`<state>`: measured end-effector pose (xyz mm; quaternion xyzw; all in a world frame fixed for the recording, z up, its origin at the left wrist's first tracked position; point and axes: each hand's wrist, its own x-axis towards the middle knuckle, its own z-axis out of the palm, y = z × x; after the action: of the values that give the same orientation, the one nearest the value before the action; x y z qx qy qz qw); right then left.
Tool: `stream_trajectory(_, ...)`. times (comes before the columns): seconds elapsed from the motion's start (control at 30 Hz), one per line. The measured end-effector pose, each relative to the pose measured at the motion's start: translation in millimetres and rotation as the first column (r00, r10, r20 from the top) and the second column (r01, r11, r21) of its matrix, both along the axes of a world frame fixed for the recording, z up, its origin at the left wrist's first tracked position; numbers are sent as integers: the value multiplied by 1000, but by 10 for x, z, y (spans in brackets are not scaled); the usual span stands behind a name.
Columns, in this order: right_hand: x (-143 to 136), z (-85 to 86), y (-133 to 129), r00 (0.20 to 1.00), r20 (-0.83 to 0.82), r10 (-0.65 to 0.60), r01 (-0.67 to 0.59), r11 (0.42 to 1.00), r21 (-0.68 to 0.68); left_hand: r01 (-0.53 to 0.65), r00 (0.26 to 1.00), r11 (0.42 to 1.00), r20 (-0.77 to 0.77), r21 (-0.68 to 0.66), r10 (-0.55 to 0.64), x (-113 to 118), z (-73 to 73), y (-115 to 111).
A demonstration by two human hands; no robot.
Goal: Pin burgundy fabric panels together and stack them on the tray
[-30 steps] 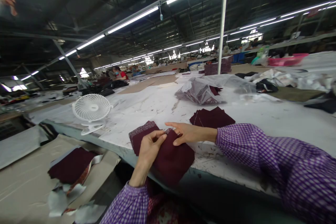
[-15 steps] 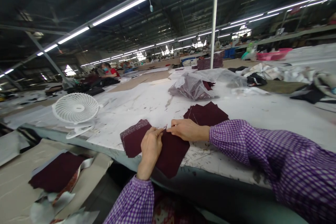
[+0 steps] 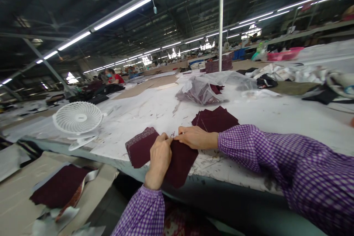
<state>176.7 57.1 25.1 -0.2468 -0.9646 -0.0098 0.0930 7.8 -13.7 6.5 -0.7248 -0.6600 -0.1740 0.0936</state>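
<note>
A dark maroon fabric piece (image 3: 181, 164) lies at the table's front edge, its lower part hanging over. My left hand (image 3: 160, 156) pinches its upper edge from the left. From the right, my right hand (image 3: 195, 137) grips the same edge, thumb and fingers closed, the two sets of fingertips nearly touching. Whether one layer or several is held is hidden by the fingers. Left of my left hand rests a stack of maroon fabric pieces (image 3: 142, 149) with a speckled upper edge. Behind my right wrist sits another fanned pile of maroon pieces (image 3: 217, 118).
A white fan (image 3: 79, 118) stands on the left of the white-covered table (image 3: 143, 107). Further back lies a clear plastic bag (image 3: 197, 90) with maroon cloth. Mixed fabrics (image 3: 293, 81) and a pink basin (image 3: 284, 54) are at right. More maroon cloth (image 3: 61, 186) lies lower left.
The view has shifted slightly. Both hands stay at the upper edge of the maroon fabric piece, with the left fingers a little more upright.
</note>
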Motion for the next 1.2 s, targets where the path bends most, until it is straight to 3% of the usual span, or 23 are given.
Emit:
stream_trajectory(0.2,-59,-38,-28,978,-207,8,-15,999,-33,19,995,1000,-101,4,-19,20,9,12)
stream_trajectory(0.3,-104,-80,-50,985,-160,57,-54,998,23,19,995,1000,-100,15,-17,38,29,19)
stream_trajectory(0.43,-113,-87,-27,990,-107,90,-83,994,73,18,999,1000,34,7,-18,-62,42,-38)
stream_trajectory(0.6,-81,-46,31,988,-82,129,-125,991,53,44,961,995,268,94,-68,-353,-61,-231)
stream_trajectory(0.77,-77,-50,49,988,-63,138,-136,990,44,84,972,978,201,191,-123,-381,-139,-352)
stream_trajectory(1.03,-180,245,-57,971,208,119,-138,987,78,120,993,971,-36,207,-115,-303,-134,-355)
stream_trajectory(1.2,-287,392,-147,923,356,144,-190,977,97,99,990,972,74,214,-117,-336,-125,-423)
